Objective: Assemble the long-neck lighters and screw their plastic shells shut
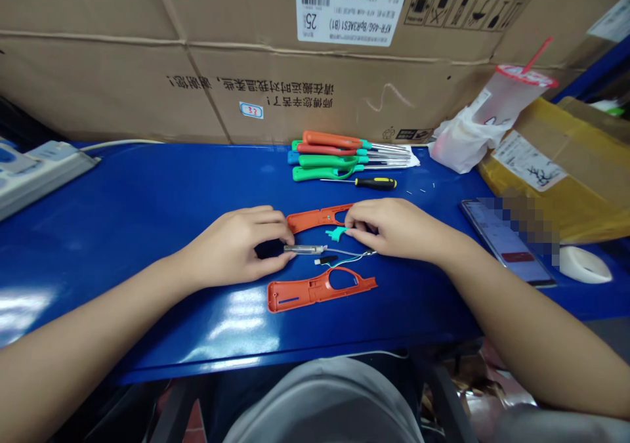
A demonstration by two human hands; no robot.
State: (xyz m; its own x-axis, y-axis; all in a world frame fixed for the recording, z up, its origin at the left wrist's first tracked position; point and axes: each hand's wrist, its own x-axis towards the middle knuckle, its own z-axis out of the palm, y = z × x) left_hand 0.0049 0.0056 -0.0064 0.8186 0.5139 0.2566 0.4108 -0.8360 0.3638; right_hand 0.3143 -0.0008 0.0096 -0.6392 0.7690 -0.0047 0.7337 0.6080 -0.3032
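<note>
My left hand (246,243) pinches the left end of a clear lighter fuel tank (308,250) between thumb and fingers. A thin tube runs from the tank's right end toward my right hand (386,230). That hand's fingertips close on a small teal trigger (337,233). Between the hands lies a black igniter piece (327,259) with thin wires. An orange lighter shell half (315,218) lies behind, its right end partly covered by my right hand. Nearer me is the other orange shell half (295,295), its hollow side up.
Several assembled lighters (329,161) are stacked at the back, beside a black-and-yellow screwdriver (377,183). A large cardboard box (275,69) walls off the rear. A phone (512,246), white mouse (585,264) and drink cup (516,95) stand right; a power strip (44,170) lies left.
</note>
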